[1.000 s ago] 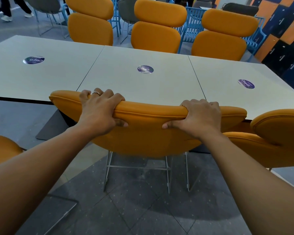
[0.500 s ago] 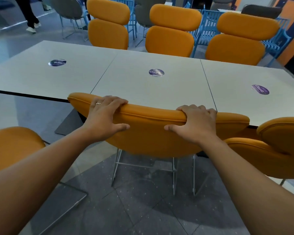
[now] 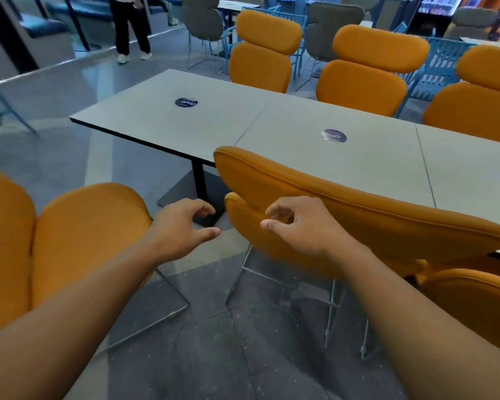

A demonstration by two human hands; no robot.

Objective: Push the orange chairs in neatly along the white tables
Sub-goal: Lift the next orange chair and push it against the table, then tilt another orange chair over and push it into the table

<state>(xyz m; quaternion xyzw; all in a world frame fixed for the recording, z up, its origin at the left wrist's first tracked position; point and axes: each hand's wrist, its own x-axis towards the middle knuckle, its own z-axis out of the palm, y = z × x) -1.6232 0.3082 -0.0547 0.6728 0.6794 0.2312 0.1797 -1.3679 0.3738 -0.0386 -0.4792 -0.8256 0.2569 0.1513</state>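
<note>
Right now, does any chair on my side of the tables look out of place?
Yes. The left orange chair stands back from the white table, with bare floor between them, so it looks out of line. The middle orange chair beside it is drawn in close to the table edge.

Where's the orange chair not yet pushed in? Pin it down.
Head view, lower left: the orange chair stands back from the near edge of the white table, beside the left hand.

6 orange chairs (image 3: 358,215), 3 white tbls (image 3: 185,125), 2 hands (image 3: 179,226).
</note>
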